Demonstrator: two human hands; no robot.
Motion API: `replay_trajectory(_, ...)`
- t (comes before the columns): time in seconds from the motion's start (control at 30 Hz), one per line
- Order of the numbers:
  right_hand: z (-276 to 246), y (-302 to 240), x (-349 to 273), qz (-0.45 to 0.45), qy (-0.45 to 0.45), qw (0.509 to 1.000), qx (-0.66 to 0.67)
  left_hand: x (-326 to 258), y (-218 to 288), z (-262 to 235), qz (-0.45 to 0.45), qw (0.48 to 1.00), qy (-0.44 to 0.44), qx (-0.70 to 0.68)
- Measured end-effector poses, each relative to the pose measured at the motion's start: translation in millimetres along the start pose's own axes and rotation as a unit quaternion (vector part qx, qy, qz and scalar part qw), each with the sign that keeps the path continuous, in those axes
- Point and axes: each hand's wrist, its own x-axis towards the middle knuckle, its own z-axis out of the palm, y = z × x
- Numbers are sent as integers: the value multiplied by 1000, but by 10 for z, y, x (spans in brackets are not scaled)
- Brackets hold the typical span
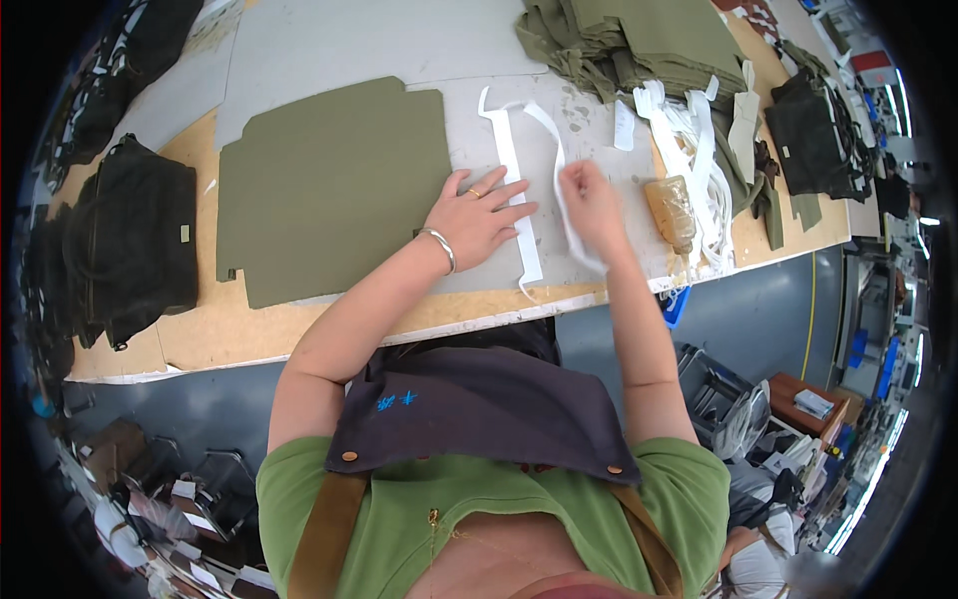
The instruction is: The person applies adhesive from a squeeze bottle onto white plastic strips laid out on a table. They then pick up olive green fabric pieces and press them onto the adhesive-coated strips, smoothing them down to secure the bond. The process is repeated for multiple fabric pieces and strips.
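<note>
My left hand [482,215] lies flat with its fingers spread, and the fingertips rest across a straight white strip [507,158] on the table. The heel of that hand is at the right edge of a large olive-green fabric panel [334,190], which has notched corners. To the right, my right hand [593,208] is closed and slightly blurred, its fingers pinched on a second, thinner white strip [552,128]. This thinner strip curves from near the top of the straight one, passes the hand and trails down to the table's front edge.
Right of my right hand lie a bottle of amber liquid [670,214] and a heap of white strips [707,150]. Folded olive fabric [659,40] is stacked at the back right. Dark bags stand at the left [135,240] and far right [818,135]. The table's front edge [469,317] is close to me.
</note>
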Motion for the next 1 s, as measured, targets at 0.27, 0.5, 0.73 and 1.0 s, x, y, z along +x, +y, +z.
replay_trajectory(0.27, 28, -73, -132, -1, -42, 994, -96, 165, 26, 18, -43, 997, 55, -41)
replay_trajectory(0.5, -501, -192, 48, 2, -8, 971, -240, 459, 38, 88, -54, 998, 14, -12)
replay_trajectory(0.73, -1825, 987, 665, 2, 13, 953, -302, 444, 33, 115, -41, 999, 5, -10)
replay_trajectory(1.0, -1781, 1149, 569, 45, 1, 959, -281, 452, 43, 73, -50, 999, 9, -8)
